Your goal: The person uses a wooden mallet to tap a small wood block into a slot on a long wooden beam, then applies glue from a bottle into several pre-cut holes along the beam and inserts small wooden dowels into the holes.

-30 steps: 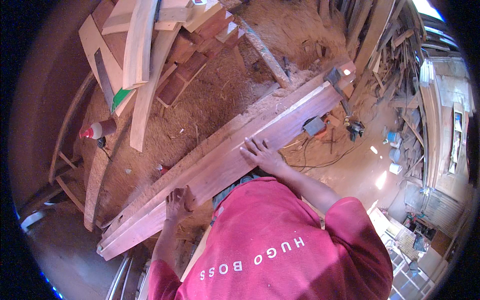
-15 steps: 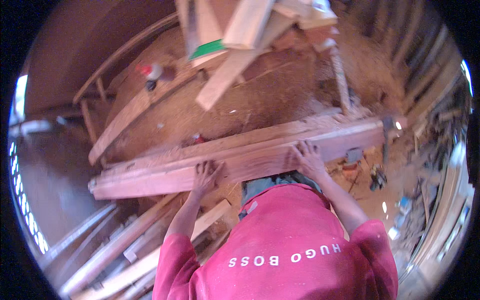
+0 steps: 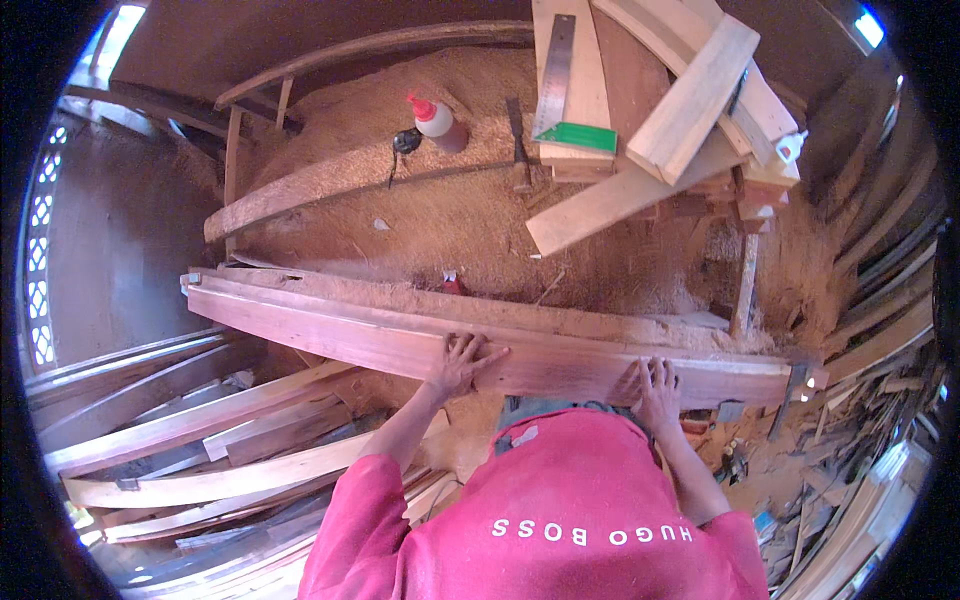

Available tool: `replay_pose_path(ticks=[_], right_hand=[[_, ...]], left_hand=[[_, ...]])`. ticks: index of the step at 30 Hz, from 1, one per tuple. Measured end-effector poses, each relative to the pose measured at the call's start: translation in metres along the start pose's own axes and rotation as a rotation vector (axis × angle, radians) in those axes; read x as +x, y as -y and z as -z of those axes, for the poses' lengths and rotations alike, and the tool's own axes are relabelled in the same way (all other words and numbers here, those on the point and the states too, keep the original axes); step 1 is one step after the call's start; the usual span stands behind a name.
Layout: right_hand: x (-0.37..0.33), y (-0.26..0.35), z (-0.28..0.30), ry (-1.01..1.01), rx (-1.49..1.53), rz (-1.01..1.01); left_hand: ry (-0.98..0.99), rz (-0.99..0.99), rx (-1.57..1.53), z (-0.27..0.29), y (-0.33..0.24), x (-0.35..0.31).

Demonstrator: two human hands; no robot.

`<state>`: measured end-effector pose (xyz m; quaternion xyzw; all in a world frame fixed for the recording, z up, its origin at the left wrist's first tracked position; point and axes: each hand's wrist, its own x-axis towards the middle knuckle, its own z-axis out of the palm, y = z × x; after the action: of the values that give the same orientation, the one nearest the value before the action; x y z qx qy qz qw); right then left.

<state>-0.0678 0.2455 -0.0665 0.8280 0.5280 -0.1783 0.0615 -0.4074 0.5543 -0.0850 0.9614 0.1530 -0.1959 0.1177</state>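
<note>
At far left we see loose timber lengths (image 3: 210, 425) lying below the left end of a long reddish plank (image 3: 330, 333). The plank runs on edge along the near side of the sawdust-strewn bench (image 3: 380, 290), its broad face toward us; we cannot tell whether its left end is fastened. Beyond it, a black tape measure (image 3: 407, 141) lies just beside a red-capped squeeze bottle (image 3: 436, 122). Our left hand (image 3: 465, 365) lies spread on the plank, fingers over its upper edge, thumb out to the right. Farther along, well apart from the plank, rest a chisel-like tool (image 3: 519, 145) and a green-stocked try square (image 3: 575, 136). Our right hand (image 3: 657, 393) is spread too, fingertips at the upper edge; neither hand pinches anything. At the right end, a dark clamp (image 3: 797, 385) crosses the plank. We judge the positioning well along, with the plank laid lengthwise and apparently clamped there; we make out no fresh cuts on its face, and what remains we cannot tell.
</note>
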Motion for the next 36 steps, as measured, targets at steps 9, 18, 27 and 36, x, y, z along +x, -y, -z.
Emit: replay_pose_path(ticks=[9,18,27,36], right_hand=[[-0.007,0.002,-0.001,-0.004,-0.017,-0.006],[-0.01,0.002,0.033,0.061,0.127,0.007],[-0.027,-0.018,0.06,-0.248,0.445,-0.133],[0.019,0.058,0.047,-0.529,0.88,0.03]], left_hand=[[0.002,-0.016,-0.13,0.005,-0.001,-0.003],[-1.049,0.651,-0.672,0.081,0.174,0.193],[-0.949,0.567,-0.95,0.106,0.279,0.321],[-1.19,0.828,-0.506,0.073,0.152,0.092]])
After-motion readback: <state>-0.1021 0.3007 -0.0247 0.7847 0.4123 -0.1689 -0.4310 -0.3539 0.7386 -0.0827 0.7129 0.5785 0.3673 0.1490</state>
